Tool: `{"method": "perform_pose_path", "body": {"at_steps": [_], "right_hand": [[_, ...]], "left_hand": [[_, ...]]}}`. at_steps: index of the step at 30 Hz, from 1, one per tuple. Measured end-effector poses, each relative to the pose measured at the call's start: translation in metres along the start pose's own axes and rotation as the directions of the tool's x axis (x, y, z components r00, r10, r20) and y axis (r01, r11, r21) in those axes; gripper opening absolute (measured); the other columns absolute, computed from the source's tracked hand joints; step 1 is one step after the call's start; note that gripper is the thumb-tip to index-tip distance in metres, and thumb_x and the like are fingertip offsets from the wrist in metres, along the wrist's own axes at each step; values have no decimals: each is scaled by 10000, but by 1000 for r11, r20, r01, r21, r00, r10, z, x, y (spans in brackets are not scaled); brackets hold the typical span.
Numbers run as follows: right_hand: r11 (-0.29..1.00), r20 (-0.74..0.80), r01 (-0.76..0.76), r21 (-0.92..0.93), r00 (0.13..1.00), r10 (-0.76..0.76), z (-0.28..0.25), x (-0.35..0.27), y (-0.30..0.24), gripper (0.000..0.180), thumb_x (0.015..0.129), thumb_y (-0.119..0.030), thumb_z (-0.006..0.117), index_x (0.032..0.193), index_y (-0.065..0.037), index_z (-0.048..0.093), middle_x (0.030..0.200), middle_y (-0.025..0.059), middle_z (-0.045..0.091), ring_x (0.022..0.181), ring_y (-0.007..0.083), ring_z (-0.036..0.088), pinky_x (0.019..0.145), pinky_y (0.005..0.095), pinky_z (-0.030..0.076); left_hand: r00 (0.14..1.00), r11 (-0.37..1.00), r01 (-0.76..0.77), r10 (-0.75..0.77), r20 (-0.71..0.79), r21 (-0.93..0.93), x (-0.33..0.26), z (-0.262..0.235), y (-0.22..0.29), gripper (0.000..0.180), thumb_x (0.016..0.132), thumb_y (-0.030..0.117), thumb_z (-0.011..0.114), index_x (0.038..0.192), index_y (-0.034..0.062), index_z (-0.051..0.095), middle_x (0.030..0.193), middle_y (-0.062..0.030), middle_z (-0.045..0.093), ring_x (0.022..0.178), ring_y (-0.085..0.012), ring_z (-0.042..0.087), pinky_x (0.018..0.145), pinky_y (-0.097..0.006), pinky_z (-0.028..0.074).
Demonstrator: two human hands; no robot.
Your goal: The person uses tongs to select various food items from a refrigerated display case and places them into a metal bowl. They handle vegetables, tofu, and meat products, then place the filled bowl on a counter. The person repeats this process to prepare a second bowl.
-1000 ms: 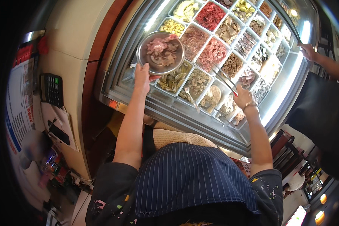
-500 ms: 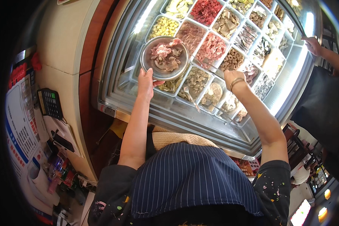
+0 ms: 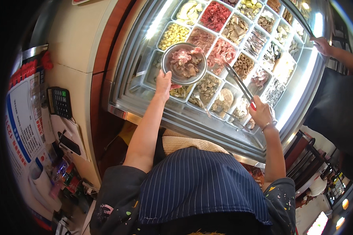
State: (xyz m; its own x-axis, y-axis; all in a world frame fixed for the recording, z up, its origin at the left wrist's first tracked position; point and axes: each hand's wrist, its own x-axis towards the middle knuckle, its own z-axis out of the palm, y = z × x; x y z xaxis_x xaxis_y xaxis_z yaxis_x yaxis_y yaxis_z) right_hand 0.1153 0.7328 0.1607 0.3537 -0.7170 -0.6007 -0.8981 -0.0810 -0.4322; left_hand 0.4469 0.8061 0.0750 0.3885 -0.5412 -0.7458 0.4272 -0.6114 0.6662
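Note:
My left hand (image 3: 165, 84) grips the rim of a round metal bowl (image 3: 166, 74), holding it over the food case. Slices of pink and brownish meat (image 3: 186, 62) lie in the bowl. In my right hand (image 3: 261, 112) is a pair of metal tongs (image 3: 240, 84) with a red part at the grip. The tips of the tongs reach into a white tub of pink sliced meat (image 3: 221, 55); whether they pinch any of it I cannot tell. Beside that tub sit brown rings of food (image 3: 244, 65) and another tub of paler meat (image 3: 202, 38).
The display case (image 3: 145, 98) holds several tubs of food, among them yellow kernels (image 3: 173, 36) and red meat (image 3: 215, 16). More tongs (image 3: 202, 105) rest at its near side. Another person's hand (image 3: 321, 46) touches the case's far right edge. A calculator (image 3: 59, 102) lies on the left.
The bowl in my left hand has shifted a little to the right. My right hand has drawn back toward me and right, the tongs now angled more steeply into the pink meat.

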Motion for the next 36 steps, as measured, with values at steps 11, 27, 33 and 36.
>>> {"method": "perform_pose_path", "body": {"at_steps": [11, 27, 33, 36], "right_hand": [[1000, -81, 25, -5, 996, -25, -6, -57, -54, 355, 719, -215, 595, 990, -44, 441, 680, 249, 573, 670, 412, 574, 621, 463, 452], [972, -214, 16, 235, 976, 36, 35, -110, -67, 374, 730, -222, 563, 1006, -1, 438, 796, 268, 569, 756, 440, 545, 685, 470, 434], [912, -131, -25, 409, 988, 86, 56, -108, -66, 308, 734, -247, 562, 899, -30, 419, 694, 211, 544, 572, 366, 530, 549, 408, 449], [772, 36, -90, 629, 996, 87, 54, -112, -90, 286, 746, -223, 575, 842, -39, 378, 630, 54, 425, 394, 133, 444, 315, 264, 373]], "left_hand": [[989, 998, 14, -5, 148, -56, -60, 20, 17, 276, 875, 159, 379, 1134, 64, 371, 917, -109, 583, 680, -195, 626, 473, -282, 545], [948, 991, -128, 114, 298, 27, -104, 16, 43, 302, 883, 168, 391, 1167, 69, 359, 977, -120, 561, 746, -226, 622, 481, -297, 556], [922, 967, -225, 173, 345, 116, -115, 6, 52, 279, 878, 148, 381, 1141, 58, 398, 998, -114, 539, 680, -199, 610, 435, -280, 536], [930, 971, -199, 144, 339, 132, -110, -9, 58, 271, 878, 156, 379, 1129, 59, 408, 944, -98, 561, 665, -189, 610, 415, -266, 520]]}}
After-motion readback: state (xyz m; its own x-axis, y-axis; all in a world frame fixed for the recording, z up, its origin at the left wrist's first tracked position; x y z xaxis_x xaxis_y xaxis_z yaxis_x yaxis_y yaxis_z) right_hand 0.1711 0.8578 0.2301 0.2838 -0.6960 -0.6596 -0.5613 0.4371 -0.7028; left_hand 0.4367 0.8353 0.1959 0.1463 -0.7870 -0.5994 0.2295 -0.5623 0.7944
